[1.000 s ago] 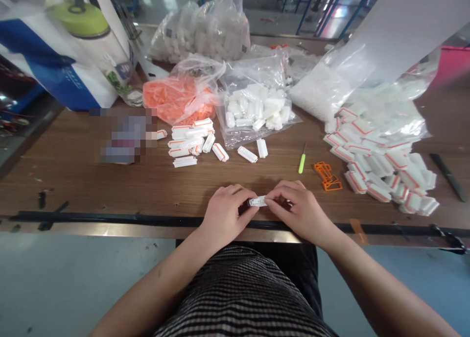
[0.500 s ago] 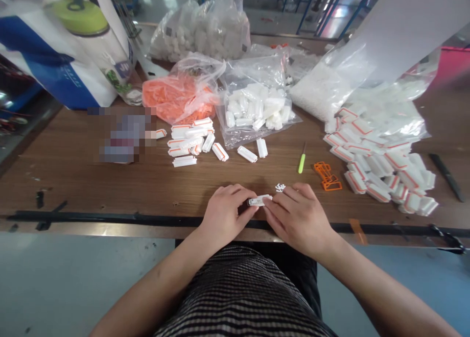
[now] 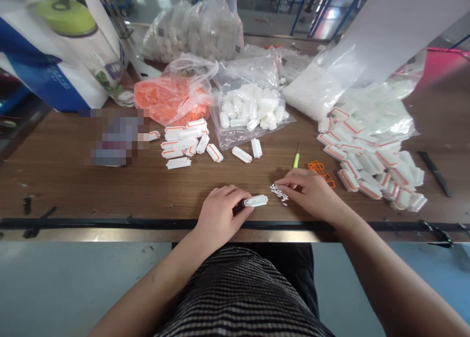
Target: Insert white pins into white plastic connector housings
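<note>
Between the thumb and forefinger of my left hand (image 3: 220,212) is a small white plastic housing (image 3: 259,200), its upper face marked by rows of tiny slots. The hand rests near the table's front edge. My right hand (image 3: 312,192) is at a little pile of tiny white plastic pieces (image 3: 277,192), thumb and forefinger brought together at its edge. Whether a piece is between those fingertips is too small to see. Just beyond the right hand lie a green-handled pick (image 3: 296,159) and several orange plastic frames (image 3: 319,169).
White housings with orange trim lie heaped at right (image 3: 370,163) and grouped at left (image 3: 183,141). Behind stand bags of orange parts (image 3: 169,99), white housings (image 3: 253,107) and white granules (image 3: 312,89). A green-lidded bottle (image 3: 68,18) stands far left; a black blade-like tool (image 3: 435,173) lies right.
My right hand has left the housing and moved right and away from me to the pile of tiny pieces. My left hand still holds the housing. The view has shifted slightly.
</note>
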### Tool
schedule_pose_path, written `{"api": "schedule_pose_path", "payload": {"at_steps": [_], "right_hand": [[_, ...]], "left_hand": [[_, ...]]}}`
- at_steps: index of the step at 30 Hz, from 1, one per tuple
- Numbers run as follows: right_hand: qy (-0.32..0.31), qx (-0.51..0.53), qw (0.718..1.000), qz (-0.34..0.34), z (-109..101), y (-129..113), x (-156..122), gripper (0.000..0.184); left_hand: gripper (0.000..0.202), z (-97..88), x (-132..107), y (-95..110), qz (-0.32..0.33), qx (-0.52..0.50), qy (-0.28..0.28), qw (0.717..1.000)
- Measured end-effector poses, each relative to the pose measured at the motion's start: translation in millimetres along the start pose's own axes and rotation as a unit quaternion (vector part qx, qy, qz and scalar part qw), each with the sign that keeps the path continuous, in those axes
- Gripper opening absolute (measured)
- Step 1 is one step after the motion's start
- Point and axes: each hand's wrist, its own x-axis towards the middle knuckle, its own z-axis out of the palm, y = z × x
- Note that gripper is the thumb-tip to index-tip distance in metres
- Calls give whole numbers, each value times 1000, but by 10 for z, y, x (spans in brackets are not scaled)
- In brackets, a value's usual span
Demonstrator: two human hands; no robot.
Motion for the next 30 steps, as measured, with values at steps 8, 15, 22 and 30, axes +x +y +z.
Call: {"api": "schedule_pose_path", "payload": {"at_steps": [8, 15, 22, 30], "right_hand": [[6, -28, 999, 38, -78, 44, -59, 20], [12, -32, 997, 68, -109, 95, -129, 21], [24, -46, 998, 30, -90, 95, -143, 17], [11, -79, 997, -13, -171, 146, -179, 20]], "left_hand": [[11, 5, -5, -15, 1, -1, 2, 1000], [12, 9, -5, -30, 5, -8, 4, 1000], [11, 9, 2, -18, 6, -10, 6, 1000], [12, 6, 0, -17, -1, -15, 4, 1000]]}}
